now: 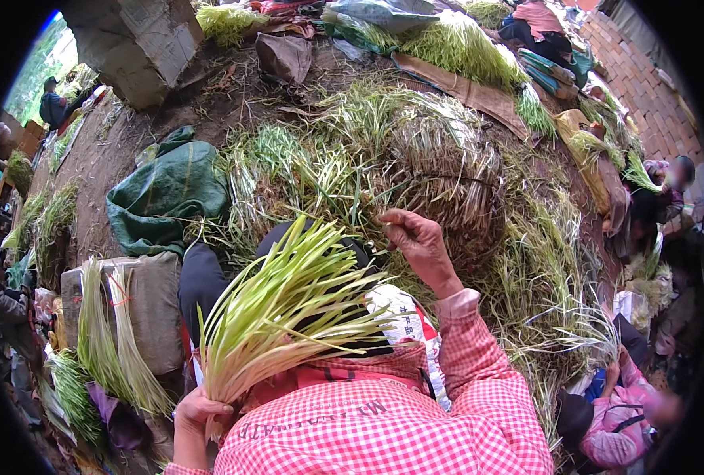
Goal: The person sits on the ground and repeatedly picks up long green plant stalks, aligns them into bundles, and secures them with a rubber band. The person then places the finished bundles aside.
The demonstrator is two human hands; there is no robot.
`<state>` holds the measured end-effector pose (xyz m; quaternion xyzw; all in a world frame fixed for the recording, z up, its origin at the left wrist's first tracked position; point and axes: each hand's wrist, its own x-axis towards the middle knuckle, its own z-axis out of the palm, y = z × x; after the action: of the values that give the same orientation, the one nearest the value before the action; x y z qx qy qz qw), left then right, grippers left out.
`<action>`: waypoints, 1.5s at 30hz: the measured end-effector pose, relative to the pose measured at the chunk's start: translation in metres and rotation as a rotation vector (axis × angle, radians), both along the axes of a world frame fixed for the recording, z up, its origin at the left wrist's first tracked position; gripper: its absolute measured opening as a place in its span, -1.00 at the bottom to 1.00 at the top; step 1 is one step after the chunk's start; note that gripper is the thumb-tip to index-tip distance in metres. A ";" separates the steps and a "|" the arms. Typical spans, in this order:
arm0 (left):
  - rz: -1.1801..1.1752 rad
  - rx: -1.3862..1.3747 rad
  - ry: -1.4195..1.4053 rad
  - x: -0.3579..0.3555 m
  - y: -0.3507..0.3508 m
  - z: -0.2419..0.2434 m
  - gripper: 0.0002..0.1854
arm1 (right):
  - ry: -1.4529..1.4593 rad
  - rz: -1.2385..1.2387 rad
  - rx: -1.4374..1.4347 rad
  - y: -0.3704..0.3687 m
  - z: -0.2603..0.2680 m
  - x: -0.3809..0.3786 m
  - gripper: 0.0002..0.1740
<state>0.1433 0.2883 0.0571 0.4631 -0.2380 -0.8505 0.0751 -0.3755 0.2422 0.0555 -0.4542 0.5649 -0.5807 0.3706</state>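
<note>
My left hand (200, 409) is closed around the pale lower ends of a bunch of yellow-green leafy stalks (286, 291), which look like blanched chives. Their leaves fan up and to the right across my lap. Raised in front of my knee, my right hand (417, 246) has its fingers curled and fingertips drawn together; I see nothing held in it. Just beyond it lies a large tied bundle of leafy stalks (447, 172), with brownish stems showing. Loose green stalks (292, 166) spread to the left of that bundle.
A green woven sack (171, 190) lies ahead on the left. Two tied bunches of stalks (105, 332) rest against a cloth-covered block (156, 303). Plant litter (542, 267) covers the ground to my right. Nearby, a person in pink (616, 415) holds pale stalks (589, 338).
</note>
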 end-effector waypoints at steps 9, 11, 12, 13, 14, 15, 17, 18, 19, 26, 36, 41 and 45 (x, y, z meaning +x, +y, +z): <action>0.032 -0.113 0.072 -0.029 -0.001 0.007 -0.06 | 0.669 0.167 -0.346 -0.003 0.036 0.036 -0.65; 0.058 -0.134 0.092 -0.033 -0.002 0.008 -0.07 | 0.809 0.194 -0.451 0.000 0.029 0.054 -0.69; 0.071 -0.142 0.101 -0.034 -0.002 0.009 -0.08 | 0.835 0.331 -0.327 0.010 0.034 0.057 -0.69; 0.078 -0.144 0.109 -0.036 -0.001 0.009 -0.08 | 0.858 0.466 -0.200 0.021 0.038 0.060 -0.69; 0.083 -0.153 0.109 -0.038 -0.001 0.010 -0.08 | 0.779 0.503 -0.203 0.029 0.028 0.058 -0.68; 0.082 -0.142 0.111 -0.039 -0.001 0.011 -0.07 | 0.647 0.570 -0.160 0.033 0.031 0.055 -0.74; 0.081 -0.120 0.117 -0.041 -0.003 0.013 -0.05 | 0.535 0.490 -0.107 0.037 0.030 0.045 -0.81; 0.105 -0.099 0.129 -0.043 -0.003 0.015 -0.05 | 0.551 0.402 -0.085 0.035 0.027 0.039 -0.85; 0.128 -0.078 0.140 -0.047 -0.003 0.016 -0.04 | 0.619 0.289 -0.102 0.032 0.021 0.032 -0.86; 0.155 -0.048 0.171 -0.056 -0.005 0.024 -0.05 | 0.594 0.039 -0.175 0.006 0.029 0.029 -0.81; 0.078 -0.101 0.073 -0.036 -0.003 0.009 -0.09 | 0.460 0.125 -0.152 0.002 0.019 0.055 -0.88; 0.122 -0.128 0.109 -0.038 -0.001 0.013 -0.09 | 0.321 0.227 -0.117 0.024 0.033 0.048 -0.91; 0.035 -0.030 -0.038 -0.020 -0.004 0.000 -0.08 | -0.172 0.416 -0.056 0.035 0.028 0.038 -0.92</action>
<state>0.1230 0.2841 0.0569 0.4822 -0.2442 -0.8363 0.0922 -0.3374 0.2775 0.0833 -0.5197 0.4090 -0.5438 0.5167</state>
